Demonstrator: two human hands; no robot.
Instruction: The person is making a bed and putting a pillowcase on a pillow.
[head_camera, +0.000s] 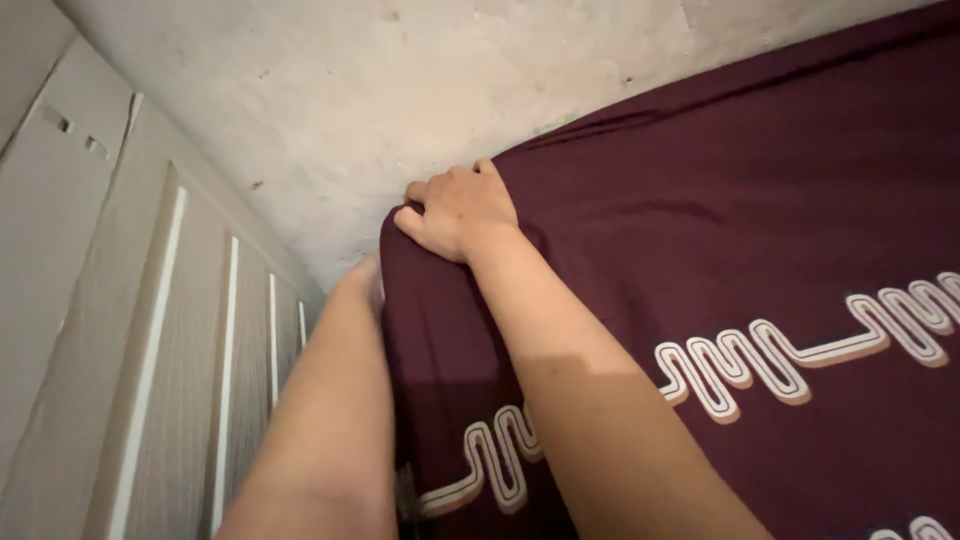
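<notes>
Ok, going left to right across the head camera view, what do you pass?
Panelled wall with pale strips → left forearm, its hand hidden down beside the mattress corner → right hand gripping the sheet's corner → maroon bedsheet with a white squiggle pattern.

The right hand (458, 210) lies knuckles up with fingers curled tight in a closed grip, its bare forearm stretched straight out from the lower right. The left arm reaches forward beside it; the left hand (366, 272) is mostly hidden, its grip unclear.
</notes>
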